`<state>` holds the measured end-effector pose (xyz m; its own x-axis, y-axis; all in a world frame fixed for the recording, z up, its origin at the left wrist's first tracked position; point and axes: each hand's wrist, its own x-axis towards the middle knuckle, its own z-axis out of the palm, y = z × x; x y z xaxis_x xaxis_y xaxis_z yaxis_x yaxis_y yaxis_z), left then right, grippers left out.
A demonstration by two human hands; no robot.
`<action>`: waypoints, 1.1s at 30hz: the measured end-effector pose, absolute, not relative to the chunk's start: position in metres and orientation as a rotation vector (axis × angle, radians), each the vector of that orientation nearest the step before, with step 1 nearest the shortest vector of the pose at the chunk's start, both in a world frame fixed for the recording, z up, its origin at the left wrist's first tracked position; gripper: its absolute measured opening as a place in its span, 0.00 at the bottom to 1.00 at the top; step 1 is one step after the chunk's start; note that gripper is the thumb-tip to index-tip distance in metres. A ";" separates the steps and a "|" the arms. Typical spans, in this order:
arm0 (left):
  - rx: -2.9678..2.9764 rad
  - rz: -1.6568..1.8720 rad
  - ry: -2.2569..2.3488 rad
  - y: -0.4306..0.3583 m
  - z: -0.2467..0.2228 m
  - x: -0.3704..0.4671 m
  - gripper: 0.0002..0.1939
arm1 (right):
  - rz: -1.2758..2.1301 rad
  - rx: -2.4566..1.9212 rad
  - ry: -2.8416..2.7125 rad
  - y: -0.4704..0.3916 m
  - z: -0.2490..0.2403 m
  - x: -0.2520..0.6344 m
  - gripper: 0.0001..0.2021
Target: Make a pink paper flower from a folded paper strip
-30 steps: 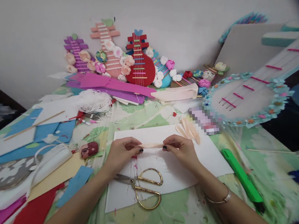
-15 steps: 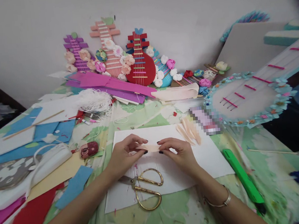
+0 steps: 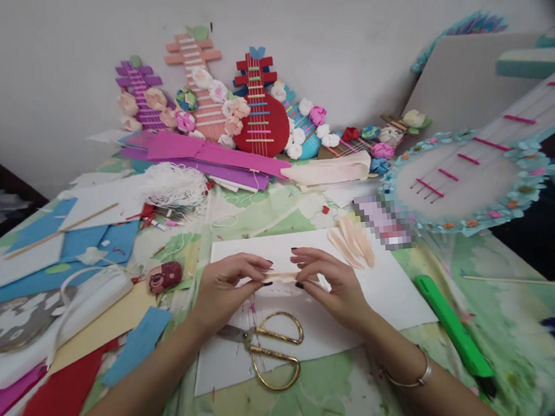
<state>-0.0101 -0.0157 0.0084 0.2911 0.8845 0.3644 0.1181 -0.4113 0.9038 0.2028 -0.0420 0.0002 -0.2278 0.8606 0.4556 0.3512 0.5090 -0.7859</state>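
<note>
Both hands meet over one white sheet (image 3: pixel 393 288) near the middle of the table. The left hand (image 3: pixel 226 288) and the right hand (image 3: pixel 331 281) each pinch an end of one cream paper strip (image 3: pixel 280 277) between thumb and fingertips, the other fingers loosely curled, close together. One pair of gold-handled scissors (image 3: pixel 271 349) lies on the sheet just near the hands. One green utility knife (image 3: pixel 453 328) lies to the right, and a few cream petals (image 3: pixel 352 243) sit on the sheet's far right part. Against the far wall stand four paper lutes (image 3: pixel 259 115) with paper flowers. No writing can be read.
</note>
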 end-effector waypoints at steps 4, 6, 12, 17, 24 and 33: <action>1.801 1.178 0.914 -0.014 0.010 -0.012 0.02 | 0.743 -1.026 -1.755 -0.041 -0.003 0.205 0.05; 1.837 1.172 0.924 -0.012 0.010 -0.013 0.01 | 0.731 -1.041 -1.733 -0.040 -0.005 0.206 0.05; 1.803 1.152 1.006 -0.012 0.008 -0.013 0.02 | 0.716 -1.103 -1.643 -0.040 -0.006 0.208 0.04; 1.546 1.129 1.107 -0.013 0.009 -0.009 0.05 | 0.704 -1.150 -1.640 -0.041 -0.004 0.208 0.04; 1.469 1.042 1.091 -0.008 0.003 -0.012 0.07 | 0.704 -1.181 -1.630 -0.043 -0.006 0.207 0.04; 1.798 0.822 1.074 -0.003 0.001 -0.012 0.07 | 0.698 -1.182 -1.701 -0.043 -0.006 0.205 0.04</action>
